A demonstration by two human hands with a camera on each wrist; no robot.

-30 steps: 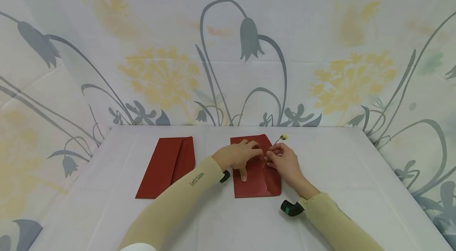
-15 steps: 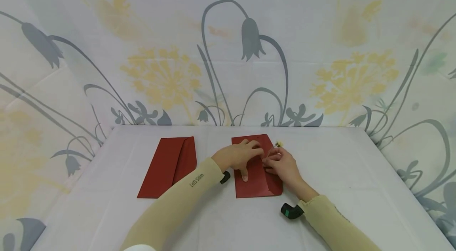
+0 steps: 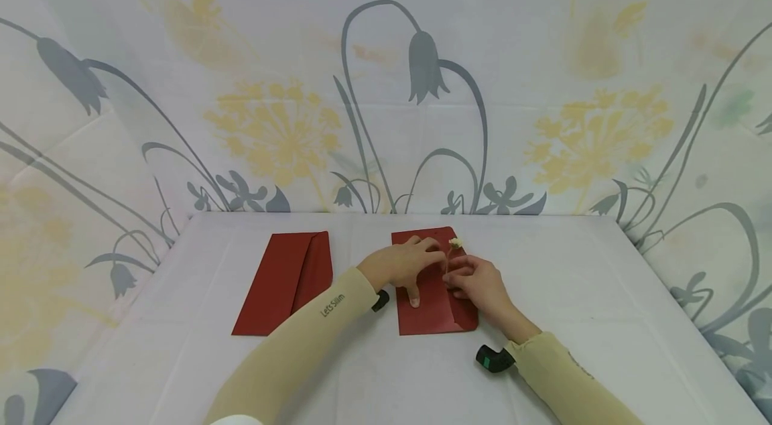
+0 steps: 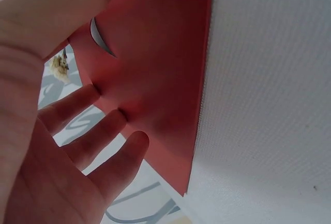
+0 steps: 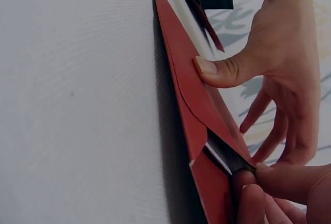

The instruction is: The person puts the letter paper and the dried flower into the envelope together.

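Observation:
A red envelope (image 3: 425,319) lies before me, its flap side to the right. My left hand (image 3: 403,263) rests on it, fingers spread, the thumb (image 5: 217,73) pressing its face and several fingertips at its far edge. My right hand (image 3: 482,285) pinches the thin stem of a small pale yellow flower (image 3: 456,243). Its bloom points away from me over the envelope; the lower stem is hidden. In the right wrist view the right fingertips (image 5: 251,193) are at the envelope's mouth, which gapes a little. The left wrist view shows the bloom (image 4: 59,68) beyond the envelope's edge.
Another red envelope (image 3: 271,284) lies to the left, partly behind the left forearm. Both lie on a white-covered table (image 3: 374,378). A cloth with printed flowers (image 3: 386,110) hangs behind. Dark wrist devices (image 3: 494,358) stick out at the sleeves.
The flower has moved left and its stem has turned more upright, from beside the envelope to over its flap. My right fingers have shifted slightly left; my left hand stays in place.

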